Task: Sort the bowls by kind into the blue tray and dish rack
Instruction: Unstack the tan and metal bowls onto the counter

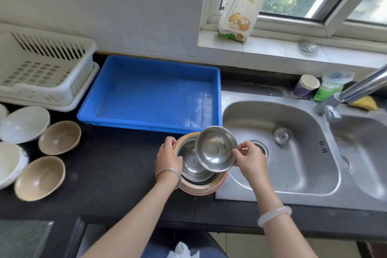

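My right hand (250, 158) grips the rim of a small steel bowl (215, 148), tilted above a stack of steel bowls (189, 165) nested in a pink-rimmed bowl (202, 189) at the counter edge. My left hand (168, 158) holds the stack's left rim. The blue tray (155, 65) lies behind, with nothing in it. The white dish rack (44, 69) stands at the far left, also holding nothing. Two tan bowls (59, 137) (39, 178) and white bowls (24, 123) (9, 162) sit on the dark counter at the left.
A steel double sink (293, 178) with a tap (356, 88) is to the right. A paper cup (305, 86), a green bag (330, 86) and a yellow sponge (364, 102) sit behind it. A flour bag (240, 6) stands on the windowsill.
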A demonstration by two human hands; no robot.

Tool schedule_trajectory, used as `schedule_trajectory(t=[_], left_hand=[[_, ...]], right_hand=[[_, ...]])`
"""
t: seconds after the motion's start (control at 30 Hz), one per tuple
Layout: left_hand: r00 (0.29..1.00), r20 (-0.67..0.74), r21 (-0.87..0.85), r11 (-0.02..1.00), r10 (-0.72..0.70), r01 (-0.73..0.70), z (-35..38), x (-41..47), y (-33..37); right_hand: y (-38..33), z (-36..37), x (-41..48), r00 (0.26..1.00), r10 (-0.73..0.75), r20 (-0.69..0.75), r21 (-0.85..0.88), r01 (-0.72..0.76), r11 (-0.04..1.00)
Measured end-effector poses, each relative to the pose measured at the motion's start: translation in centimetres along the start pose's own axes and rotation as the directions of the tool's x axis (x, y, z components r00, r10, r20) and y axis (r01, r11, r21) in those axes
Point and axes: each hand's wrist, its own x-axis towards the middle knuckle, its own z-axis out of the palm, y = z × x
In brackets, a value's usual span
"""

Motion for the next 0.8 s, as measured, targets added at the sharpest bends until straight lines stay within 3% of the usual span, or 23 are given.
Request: schedule_trajectory(t=[0.8], left_hand=[[1.000,-0.030,0.082,0.997,-0.007,0.010,-0.8,0.9,0.1]], right_hand=[[-0.5,-2.2,0.3,0.999,-0.016,-0.044,0.070,0.019,0.997]])
